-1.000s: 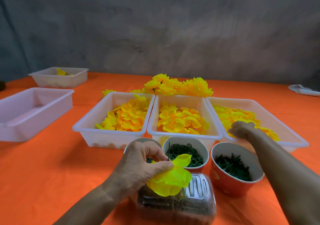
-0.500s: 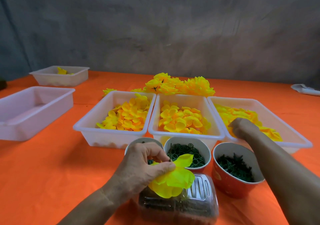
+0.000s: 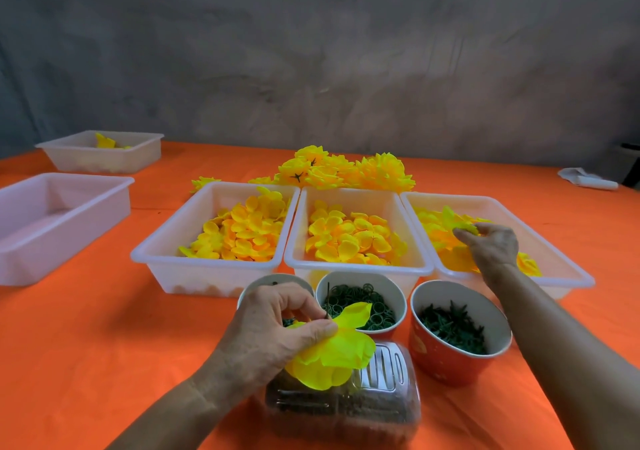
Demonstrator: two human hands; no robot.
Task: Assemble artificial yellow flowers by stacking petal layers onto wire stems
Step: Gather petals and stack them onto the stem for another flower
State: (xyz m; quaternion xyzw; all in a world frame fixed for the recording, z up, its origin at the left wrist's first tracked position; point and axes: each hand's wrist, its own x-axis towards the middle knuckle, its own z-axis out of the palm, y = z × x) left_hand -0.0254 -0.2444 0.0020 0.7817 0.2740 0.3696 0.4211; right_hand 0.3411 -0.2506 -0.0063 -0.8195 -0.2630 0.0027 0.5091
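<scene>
My left hand (image 3: 277, 332) pinches a thin wire stem (image 3: 327, 300) with a bright yellow petal layer (image 3: 337, 352) threaded on it, held over a clear plastic box (image 3: 363, 411) near the front. My right hand (image 3: 493, 245) reaches into the right white tray (image 3: 568, 276) and pinches a yellow petal layer (image 3: 457, 223) lifted from the pile there. Two more white trays, the left one (image 3: 194, 266) and the middle one (image 3: 356, 269), hold several yellow-orange petal layers. A heap of finished yellow flowers (image 3: 346, 171) lies behind them.
Three cups stand before the trays: one half hidden by my left hand (image 3: 270, 280), one with green rings (image 3: 360, 278), a red one with dark green calyx pieces (image 3: 450, 363). An empty white tray (image 3: 62, 207) and a smaller tray (image 3: 100, 153) sit at the left on the orange table.
My right hand has turned over in the right tray and lifted a petal layer between its fingers. My left hand keeps the stem and petal in place.
</scene>
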